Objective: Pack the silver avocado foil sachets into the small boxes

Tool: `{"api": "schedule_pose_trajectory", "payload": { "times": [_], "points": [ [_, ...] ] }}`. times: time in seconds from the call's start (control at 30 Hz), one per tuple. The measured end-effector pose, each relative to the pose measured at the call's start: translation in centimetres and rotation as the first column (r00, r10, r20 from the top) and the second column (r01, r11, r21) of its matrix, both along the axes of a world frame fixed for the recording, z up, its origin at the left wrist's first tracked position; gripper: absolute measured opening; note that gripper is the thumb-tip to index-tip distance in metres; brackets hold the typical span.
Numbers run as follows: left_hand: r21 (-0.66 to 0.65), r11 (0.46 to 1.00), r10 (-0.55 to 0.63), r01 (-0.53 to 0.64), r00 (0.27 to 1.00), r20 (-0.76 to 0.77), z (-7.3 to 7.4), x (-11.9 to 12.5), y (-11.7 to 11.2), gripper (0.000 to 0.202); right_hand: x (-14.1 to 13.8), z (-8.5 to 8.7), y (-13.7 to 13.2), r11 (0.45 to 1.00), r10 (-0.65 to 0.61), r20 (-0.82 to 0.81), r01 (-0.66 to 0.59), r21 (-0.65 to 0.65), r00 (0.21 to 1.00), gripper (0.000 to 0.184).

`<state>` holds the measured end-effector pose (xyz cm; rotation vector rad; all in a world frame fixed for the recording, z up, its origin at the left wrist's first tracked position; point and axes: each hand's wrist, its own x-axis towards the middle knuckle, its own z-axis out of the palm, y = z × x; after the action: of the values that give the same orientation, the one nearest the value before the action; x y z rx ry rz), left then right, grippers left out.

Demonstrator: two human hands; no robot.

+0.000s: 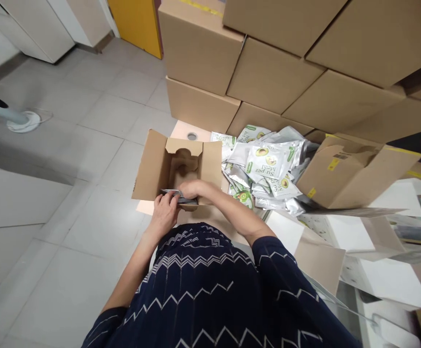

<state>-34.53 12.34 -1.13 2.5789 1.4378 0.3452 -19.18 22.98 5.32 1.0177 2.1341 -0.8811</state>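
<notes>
A small open cardboard box (161, 166) stands in front of me with its flaps up. My left hand (165, 212) and my right hand (193, 188) both grip a silver pouch (179, 196) at the box's near edge, fingers closed on it. Right of the box lies a heap of silver and white pouches (268, 169) printed with avocados.
Stacked large cardboard cartons (268, 67) fill the back and right. An open carton (355, 171) lies on its side beside the heap. White flat boxes (384, 280) sit at the right. A fan base (23, 121) stands on the tiled floor at left.
</notes>
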Motion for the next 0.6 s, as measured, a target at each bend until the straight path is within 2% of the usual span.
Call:
{"api": "schedule_pose_trajectory", "payload": {
  "times": [0.17,0.3,0.37,0.43,0.47,0.5,0.53,0.57,0.6],
  "points": [
    [-0.005,0.999,0.052,-0.052,0.999,0.005,-0.1,0.4,0.0,0.047,0.2,0.3,-0.8,0.995,-0.091,-0.003,0.091,0.034,0.996,0.036],
    [0.002,0.998,0.060,-0.060,0.998,-0.018,-0.5,0.4,0.2,0.050,0.6,0.5,-0.9,0.995,-0.099,-0.058,0.100,0.016,0.993,0.031],
    [-0.008,0.999,0.047,-0.047,0.998,-0.028,-0.5,0.3,0.2,0.047,1.7,1.0,-0.7,0.995,-0.101,-0.202,0.103,0.002,0.974,0.026],
    [-0.014,0.999,0.041,-0.041,0.999,-0.030,-0.5,0.2,0.2,0.045,3.7,1.6,-0.3,0.978,-0.204,-0.430,0.205,-0.046,0.879,0.022],
    [-0.015,0.999,0.040,-0.040,0.999,-0.030,-0.5,0.1,0.2,0.044,5.0,1.9,0.0,0.947,-0.307,-0.534,0.309,-0.089,0.788,0.022],
    [-0.016,0.999,0.036,-0.036,0.999,-0.030,-0.4,0.1,0.2,0.043,6.5,2.1,0.4,0.887,-0.425,-0.606,0.443,-0.131,0.672,0.022],
    [-0.015,0.999,0.031,-0.032,0.999,-0.031,-0.4,0.1,0.2,0.042,8.1,2.1,0.9,0.788,-0.534,-0.649,0.598,-0.147,0.543,0.025],
    [-0.013,1.000,0.028,-0.028,0.999,-0.033,-0.4,0.1,0.2,0.042,9.8,2.0,1.5,0.649,-0.608,-0.675,0.751,-0.120,0.418,0.028],
    [-0.011,1.000,0.026,-0.027,0.999,-0.034,-0.4,0.1,0.2,0.042,11.5,1.6,2.1,0.477,-0.643,-0.696,0.878,-0.039,0.319,0.031]
  ]
}}
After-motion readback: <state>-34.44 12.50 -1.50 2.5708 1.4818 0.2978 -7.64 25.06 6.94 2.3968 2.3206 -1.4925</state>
